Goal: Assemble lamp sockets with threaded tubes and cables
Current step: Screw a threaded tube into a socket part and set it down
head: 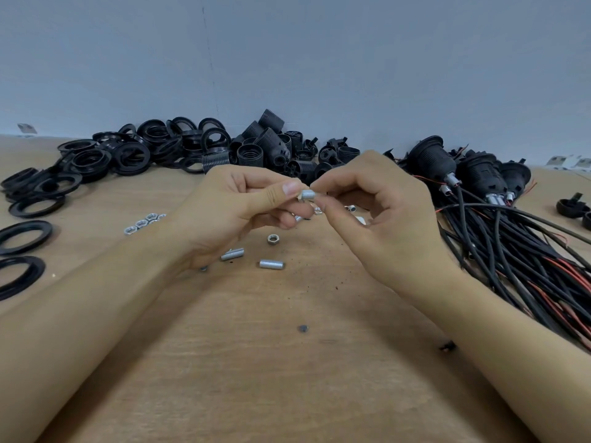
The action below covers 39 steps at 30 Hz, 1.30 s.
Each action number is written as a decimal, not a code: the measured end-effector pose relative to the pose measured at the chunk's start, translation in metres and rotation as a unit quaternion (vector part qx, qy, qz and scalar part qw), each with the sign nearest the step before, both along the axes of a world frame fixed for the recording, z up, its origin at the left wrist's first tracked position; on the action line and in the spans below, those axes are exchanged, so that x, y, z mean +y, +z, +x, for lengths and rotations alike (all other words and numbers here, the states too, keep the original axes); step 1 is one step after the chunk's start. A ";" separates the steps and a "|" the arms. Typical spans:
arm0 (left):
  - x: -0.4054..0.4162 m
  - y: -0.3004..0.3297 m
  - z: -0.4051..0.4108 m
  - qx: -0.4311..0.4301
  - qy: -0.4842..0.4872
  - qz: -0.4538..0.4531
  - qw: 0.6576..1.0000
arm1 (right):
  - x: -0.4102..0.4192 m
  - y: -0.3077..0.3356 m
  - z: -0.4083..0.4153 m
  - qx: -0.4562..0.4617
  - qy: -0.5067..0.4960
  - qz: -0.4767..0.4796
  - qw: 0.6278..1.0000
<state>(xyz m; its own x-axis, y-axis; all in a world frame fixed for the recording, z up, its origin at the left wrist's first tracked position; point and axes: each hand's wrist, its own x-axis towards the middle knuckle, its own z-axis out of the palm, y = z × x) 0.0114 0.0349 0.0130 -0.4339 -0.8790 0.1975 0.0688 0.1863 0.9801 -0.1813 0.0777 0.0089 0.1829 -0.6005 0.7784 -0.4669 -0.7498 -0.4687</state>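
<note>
Both hands — left hand [243,203], right hand [377,212] — pinch one threaded tube [307,195].

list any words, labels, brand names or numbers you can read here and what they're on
None can be read.
Threaded tube held between the left hand and right hand: bare metal, no marking visible.
Black sockets and rings: any moulded marks are too small to read.
Pale tags by the wall: blurred, unreadable.

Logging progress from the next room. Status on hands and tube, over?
Left hand and right hand both pinching one threaded tube above the table. Spare tubes and nut lying below. Nothing blocking.
</note>
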 end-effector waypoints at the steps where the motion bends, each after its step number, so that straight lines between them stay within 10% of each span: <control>1: 0.000 0.000 0.001 0.008 -0.006 0.007 1.000 | 0.000 0.000 0.000 0.004 0.001 -0.008 1.000; 39: 0.009 0.013 0.006 0.078 0.004 -0.079 0.994 | -0.006 0.002 -0.005 -0.146 0.031 0.170 0.974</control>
<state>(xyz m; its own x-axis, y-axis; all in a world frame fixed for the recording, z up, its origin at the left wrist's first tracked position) 0.0178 0.0435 0.0259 -0.3797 -0.8355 0.3971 0.2145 0.3381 0.9164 -0.1866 0.0718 0.0105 0.0274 -0.8275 0.5608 -0.2353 -0.5506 -0.8009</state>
